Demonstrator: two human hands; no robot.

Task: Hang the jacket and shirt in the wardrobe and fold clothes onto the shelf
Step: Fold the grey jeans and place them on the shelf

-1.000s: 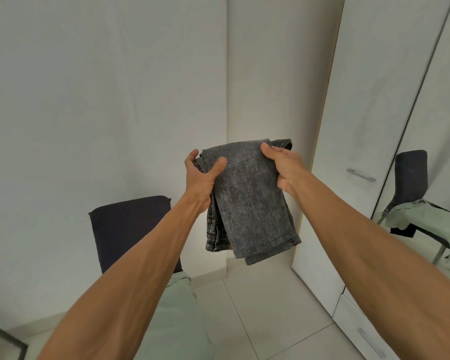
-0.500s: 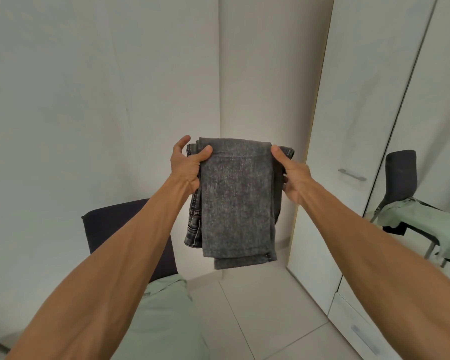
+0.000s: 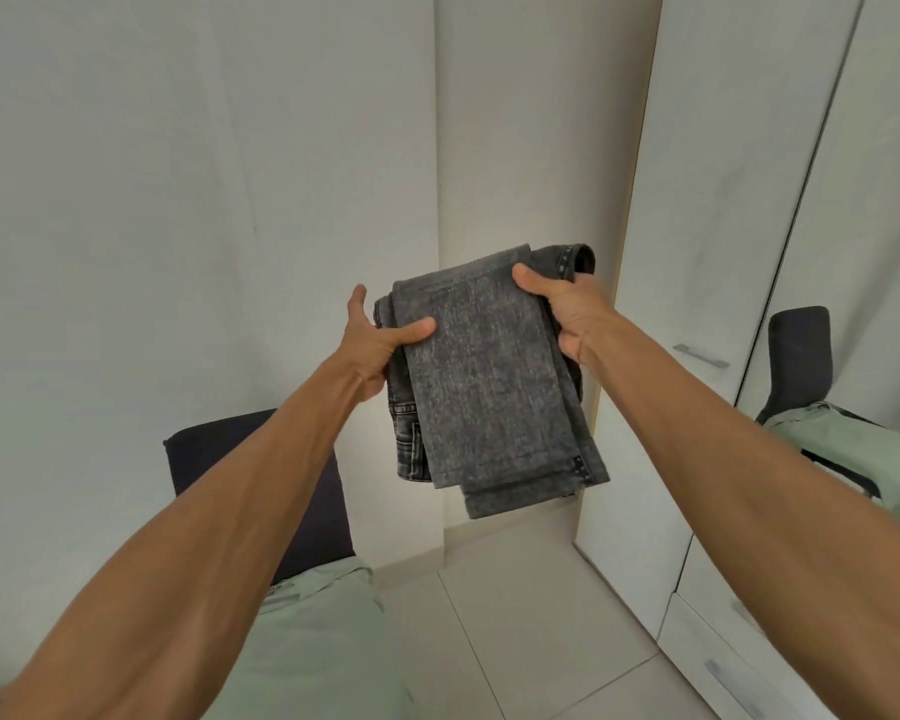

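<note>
A pair of folded grey jeans (image 3: 489, 387) hangs in the air in front of me, held by its top edge at chest height. My left hand (image 3: 375, 340) grips the left side, thumb on the front of the cloth. My right hand (image 3: 567, 314) grips the right side, thumb on the front, fingers hidden behind. A pale green shirt (image 3: 307, 641) lies on the chair below my left arm. The white wardrobe (image 3: 697, 252) stands at the right with its door closed.
A dark chair back (image 3: 261, 491) stands against the left wall. A mirror door (image 3: 863, 252) at the far right reflects the chair and shirt. A drawer front (image 3: 739, 672) sits low on the wardrobe. Pale floor tiles (image 3: 531, 626) lie below the jeans.
The jeans were turned square to me half a second ago and now tilt again, their lower end swinging right. Both hands keep their hold and have shifted slightly right.
</note>
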